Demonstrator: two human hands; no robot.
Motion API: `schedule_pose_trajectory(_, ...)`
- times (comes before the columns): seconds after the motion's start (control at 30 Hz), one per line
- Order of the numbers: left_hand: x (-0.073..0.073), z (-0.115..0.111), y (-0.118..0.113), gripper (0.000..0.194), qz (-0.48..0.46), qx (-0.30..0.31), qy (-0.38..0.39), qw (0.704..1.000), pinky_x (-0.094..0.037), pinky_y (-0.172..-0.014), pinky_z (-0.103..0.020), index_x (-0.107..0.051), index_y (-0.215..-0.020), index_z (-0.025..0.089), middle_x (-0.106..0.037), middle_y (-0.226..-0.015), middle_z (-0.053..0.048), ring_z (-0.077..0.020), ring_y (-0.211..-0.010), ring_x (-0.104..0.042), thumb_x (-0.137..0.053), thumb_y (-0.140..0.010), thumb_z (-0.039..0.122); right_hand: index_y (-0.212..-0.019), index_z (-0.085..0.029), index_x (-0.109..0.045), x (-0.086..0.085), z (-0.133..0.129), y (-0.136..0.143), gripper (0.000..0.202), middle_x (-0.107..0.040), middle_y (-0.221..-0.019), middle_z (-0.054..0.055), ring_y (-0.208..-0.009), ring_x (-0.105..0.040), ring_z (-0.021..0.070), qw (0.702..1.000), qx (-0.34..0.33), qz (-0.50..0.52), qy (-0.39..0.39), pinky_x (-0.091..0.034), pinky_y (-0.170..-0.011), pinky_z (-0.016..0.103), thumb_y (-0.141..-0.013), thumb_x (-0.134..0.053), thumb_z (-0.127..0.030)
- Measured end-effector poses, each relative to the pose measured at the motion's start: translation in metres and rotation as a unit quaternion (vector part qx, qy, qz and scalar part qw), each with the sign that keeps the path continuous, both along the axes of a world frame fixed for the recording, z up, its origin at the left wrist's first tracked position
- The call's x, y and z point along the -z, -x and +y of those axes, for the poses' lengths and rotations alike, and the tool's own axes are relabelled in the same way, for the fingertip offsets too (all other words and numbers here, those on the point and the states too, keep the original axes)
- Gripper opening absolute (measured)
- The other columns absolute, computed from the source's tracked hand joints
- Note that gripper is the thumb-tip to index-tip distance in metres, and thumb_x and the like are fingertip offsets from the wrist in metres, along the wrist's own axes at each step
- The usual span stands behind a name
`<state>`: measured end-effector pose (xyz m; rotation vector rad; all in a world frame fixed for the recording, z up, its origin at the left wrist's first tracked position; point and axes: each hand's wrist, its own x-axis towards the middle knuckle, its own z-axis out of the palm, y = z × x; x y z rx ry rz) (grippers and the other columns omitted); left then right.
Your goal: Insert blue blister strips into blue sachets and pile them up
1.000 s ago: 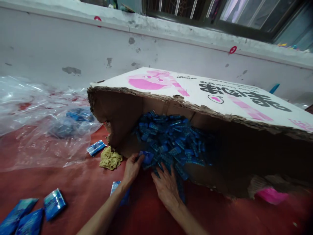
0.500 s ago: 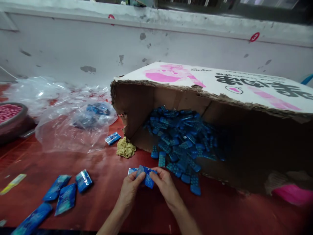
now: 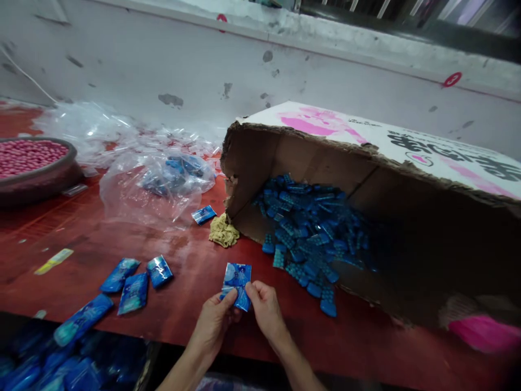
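Between my two hands is a blue printed packet (image 3: 237,275), held over the red table near its front edge. My left hand (image 3: 217,315) pinches its lower left part, thumb on top. The fingers of my right hand (image 3: 260,301) are closed on its right edge. Beyond them a large cardboard box (image 3: 252,157) lies on its side, its opening facing me, with a heap of small blue pieces (image 3: 309,228) spilling out. Left of my hands several blue packets (image 3: 133,293) lie on the table.
A crumpled yellow-green lump (image 3: 223,231) and one blue packet (image 3: 204,214) sit by the box's left corner. Clear plastic bags (image 3: 154,190) and a bowl of pink pieces (image 3: 75,155) stand at the left. More blue packets (image 3: 77,369) fill a container below the table edge.
The view has shifted, bringing the container at lower left into sight. The packet in my hands now appears flatter and more upright, with more of its printed face showing.
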<state>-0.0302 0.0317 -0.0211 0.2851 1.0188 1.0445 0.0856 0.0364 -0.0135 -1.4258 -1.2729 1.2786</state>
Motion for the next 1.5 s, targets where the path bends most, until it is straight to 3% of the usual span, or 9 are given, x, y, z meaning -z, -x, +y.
schedule_pose_trajectory(0.17, -0.005, -0.005, 0.006, 0.026, -0.026, -0.005, 0.026, 0.999, -0.040, -0.042, -0.019, -0.056, -0.061, 0.014, -0.056, -0.045, 0.001, -0.0084, -0.040, -0.050, -0.072, -0.058, 0.034, -0.067, -0.019, -0.054, -0.017, 0.010, -0.017, 0.034, -0.050, -0.057, -0.003, -0.054, -0.047, 0.0111, 0.982, -0.054, -0.163, -0.074, -0.034, -0.051, 0.020, -0.087, -0.036, -0.039)
schedule_pose_trajectory(0.27, -0.010, -0.008, 0.011, 0.021, -0.037, -0.025, 0.061, 0.997, -0.042, -0.041, -0.019, -0.055, -0.065, 0.015, -0.056, -0.045, 0.002, -0.0083, -0.039, -0.051, -0.069, -0.064, 0.030, -0.095, -0.020, -0.056, -0.023, 0.037, -0.039, 0.021, -0.062, -0.087, 0.008, -0.078, -0.058, 0.0197, 0.902, 0.062, -0.407, -0.129, -0.040, -0.063, 0.026, -0.083, -0.047, -0.034)
schedule_pose_trajectory(0.33, -0.012, -0.010, 0.012, 0.018, -0.044, -0.038, 0.097, 0.994, -0.043, -0.040, -0.019, -0.053, -0.066, 0.016, -0.056, -0.044, 0.002, -0.0083, -0.038, -0.051, -0.067, -0.067, 0.028, -0.107, -0.018, -0.052, -0.019, 0.054, -0.049, 0.028, -0.061, -0.095, 0.015, -0.082, -0.060, 0.0241, 0.842, 0.097, -0.522, -0.097, -0.041, -0.063, 0.030, -0.081, -0.052, -0.028)
schedule_pose_trajectory(0.43, -0.012, -0.012, 0.012, 0.017, -0.059, -0.040, 0.141, 0.987, -0.043, -0.038, -0.018, -0.052, -0.065, 0.016, -0.055, -0.042, 0.002, -0.0084, -0.036, -0.051, -0.063, -0.071, 0.028, -0.113, -0.016, -0.049, -0.009, 0.069, -0.053, 0.038, -0.061, -0.094, 0.017, -0.079, -0.062, 0.0263, 0.829, 0.082, -0.547, -0.080, -0.043, -0.061, 0.032, -0.077, -0.056, -0.020)
schedule_pose_trajectory(0.6, -0.010, -0.014, 0.012, 0.021, -0.070, -0.051, 0.170, 0.982, -0.042, -0.036, -0.018, -0.051, -0.063, 0.016, -0.054, -0.042, 0.002, -0.0090, -0.036, -0.051, -0.062, -0.072, 0.030, -0.116, -0.016, -0.048, -0.003, 0.066, -0.050, 0.047, -0.055, -0.111, 0.018, -0.094, -0.058, 0.0281, 0.905, 0.068, -0.407, -0.102, -0.043, -0.075, 0.038, -0.070, -0.055, -0.012)
schedule_pose_trajectory(0.73, -0.009, -0.013, 0.012, 0.024, -0.075, -0.061, 0.186, 0.978, -0.043, -0.037, -0.019, -0.051, -0.061, 0.015, -0.055, -0.042, 0.001, -0.0093, -0.036, -0.053, -0.061, -0.073, 0.033, -0.113, -0.014, -0.047, -0.012, 0.051, -0.056, 0.040, -0.061, -0.101, 0.011, -0.090, -0.060, 0.0226, 0.951, 0.041, -0.288, -0.102, -0.048, -0.073, 0.034, -0.074, -0.049, -0.019)
schedule_pose_trajectory(0.83, -0.009, -0.012, 0.010, 0.024, -0.072, -0.068, 0.185, 0.978, -0.043, -0.037, -0.018, -0.052, -0.061, 0.015, -0.055, -0.042, 0.001, -0.0094, -0.037, -0.053, -0.060, -0.073, 0.034, -0.114, -0.019, -0.044, -0.019, 0.028, -0.055, 0.039, -0.061, -0.103, 0.008, -0.077, -0.062, 0.0181, 0.998, -0.012, -0.021, -0.061, -0.052, -0.061, 0.029, -0.076, -0.049, -0.027)
schedule_pose_trajectory(0.97, -0.009, -0.013, 0.006, 0.022, -0.055, -0.062, 0.164, 0.983, -0.043, -0.037, -0.018, -0.053, -0.064, 0.015, -0.056, -0.042, 0.001, -0.0095, -0.037, -0.053, -0.061, -0.072, 0.033, -0.108, -0.021, -0.049, -0.022, 0.002, -0.043, 0.039, -0.060, -0.106, 0.007, -0.084, -0.060, 0.0181, 0.986, -0.047, 0.156, -0.039, -0.050, -0.068, 0.029, -0.071, -0.058, -0.023)
schedule_pose_trajectory(1.5, -0.009, -0.016, 0.007, 0.021, -0.025, -0.089, 0.064, 0.994, -0.045, -0.042, -0.020, -0.053, -0.068, 0.016, -0.057, -0.043, 0.001, -0.0117, -0.043, -0.057, -0.064, -0.069, 0.034, -0.106, -0.023, -0.050, -0.024, -0.017, -0.029, 0.036, -0.060, -0.101, 0.004, -0.087, -0.058, 0.0148, 0.987, -0.010, 0.143, -0.075, -0.048, -0.076, 0.025, -0.071, -0.058, -0.016)
